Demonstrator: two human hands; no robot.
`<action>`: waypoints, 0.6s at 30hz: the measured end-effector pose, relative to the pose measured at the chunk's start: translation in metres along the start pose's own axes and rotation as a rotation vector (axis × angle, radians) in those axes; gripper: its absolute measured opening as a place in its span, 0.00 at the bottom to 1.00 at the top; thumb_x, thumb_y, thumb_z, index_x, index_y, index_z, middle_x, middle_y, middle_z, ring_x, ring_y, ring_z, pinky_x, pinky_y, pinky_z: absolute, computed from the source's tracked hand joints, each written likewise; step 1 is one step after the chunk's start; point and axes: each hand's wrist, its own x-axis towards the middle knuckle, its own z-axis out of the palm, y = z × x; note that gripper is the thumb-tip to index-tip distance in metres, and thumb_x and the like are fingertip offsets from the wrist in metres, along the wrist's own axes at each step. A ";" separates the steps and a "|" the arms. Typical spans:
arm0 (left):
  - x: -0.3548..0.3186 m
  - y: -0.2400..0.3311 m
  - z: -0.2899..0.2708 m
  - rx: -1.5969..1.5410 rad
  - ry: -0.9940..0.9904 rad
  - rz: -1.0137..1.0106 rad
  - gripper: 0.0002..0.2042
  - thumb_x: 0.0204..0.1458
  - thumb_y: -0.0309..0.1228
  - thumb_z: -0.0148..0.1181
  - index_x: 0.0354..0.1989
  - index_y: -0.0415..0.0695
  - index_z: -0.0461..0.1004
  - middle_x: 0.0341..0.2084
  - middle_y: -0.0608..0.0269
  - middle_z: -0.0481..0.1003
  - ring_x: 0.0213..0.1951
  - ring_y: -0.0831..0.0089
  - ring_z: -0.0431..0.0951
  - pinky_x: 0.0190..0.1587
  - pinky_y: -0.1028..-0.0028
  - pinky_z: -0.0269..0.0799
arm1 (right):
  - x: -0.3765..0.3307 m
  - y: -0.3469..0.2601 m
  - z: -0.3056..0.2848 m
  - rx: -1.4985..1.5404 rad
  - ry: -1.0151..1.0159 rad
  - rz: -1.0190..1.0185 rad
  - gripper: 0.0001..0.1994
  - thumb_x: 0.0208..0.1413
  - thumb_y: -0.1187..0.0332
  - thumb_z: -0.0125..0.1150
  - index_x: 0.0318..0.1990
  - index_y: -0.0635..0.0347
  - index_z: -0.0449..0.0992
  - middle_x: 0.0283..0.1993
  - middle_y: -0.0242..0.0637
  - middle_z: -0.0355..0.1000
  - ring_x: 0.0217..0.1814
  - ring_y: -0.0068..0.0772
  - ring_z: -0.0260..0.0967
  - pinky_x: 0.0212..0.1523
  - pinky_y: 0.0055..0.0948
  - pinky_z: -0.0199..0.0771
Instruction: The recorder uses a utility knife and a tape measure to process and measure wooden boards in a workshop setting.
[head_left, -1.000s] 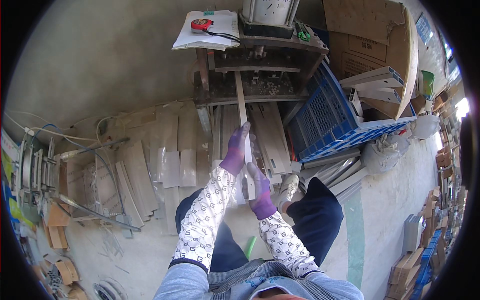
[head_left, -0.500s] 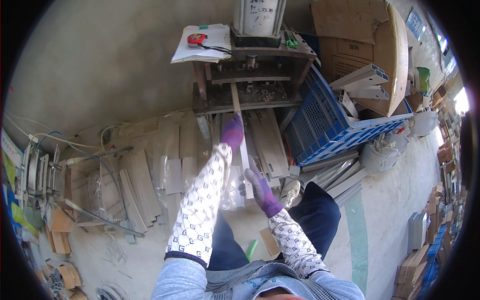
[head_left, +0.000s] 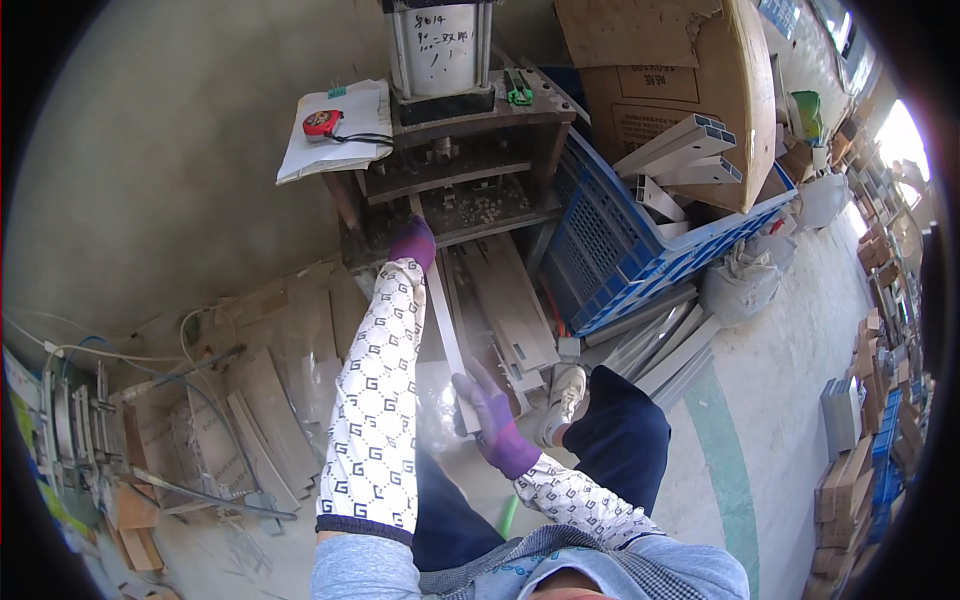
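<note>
Two gloved hands on one long pale strip, and that's about where things stand. Biggest thing here is the press stand (head_left: 450,130) with its grey cylinder on top, then the blue crate (head_left: 620,250) of offcuts beside it, then loads of flat strips (head_left: 510,290) piled on the floor. The aluminium strip (head_left: 445,320) runs from under the press back toward the person. Left hand (head_left: 412,242) is closed around its far end at the machine; right hand (head_left: 490,415) is spread loosely on the near end. Looks fed in, not punched yet, I'd guess.
</note>
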 end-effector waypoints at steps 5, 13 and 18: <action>-0.011 -0.010 0.015 0.002 0.118 -0.126 0.22 0.66 0.38 0.32 0.51 0.40 0.73 0.47 0.42 0.77 0.48 0.46 0.78 0.49 0.53 0.76 | 0.011 0.066 -0.015 0.041 -0.073 0.087 0.35 0.65 0.54 0.55 0.70 0.68 0.54 0.57 0.49 0.71 0.62 0.35 0.68 0.64 0.30 0.63; -0.108 0.013 -0.021 -0.279 0.045 -0.271 0.31 0.67 0.52 0.30 0.53 0.35 0.70 0.36 0.35 0.78 0.43 0.38 0.78 0.46 0.50 0.74 | -0.054 0.050 -0.017 -0.124 -0.154 -0.080 0.35 0.63 0.57 0.58 0.71 0.67 0.54 0.68 0.49 0.61 0.69 0.35 0.61 0.66 0.32 0.61; -0.200 0.049 -0.007 -1.113 -0.152 -0.353 0.38 0.57 0.66 0.48 0.41 0.32 0.74 0.40 0.49 0.77 0.43 0.66 0.76 0.47 0.68 0.70 | -0.101 0.032 -0.061 -0.427 0.103 0.120 0.39 0.52 0.57 0.69 0.69 0.63 0.59 0.66 0.50 0.64 0.68 0.37 0.63 0.65 0.31 0.64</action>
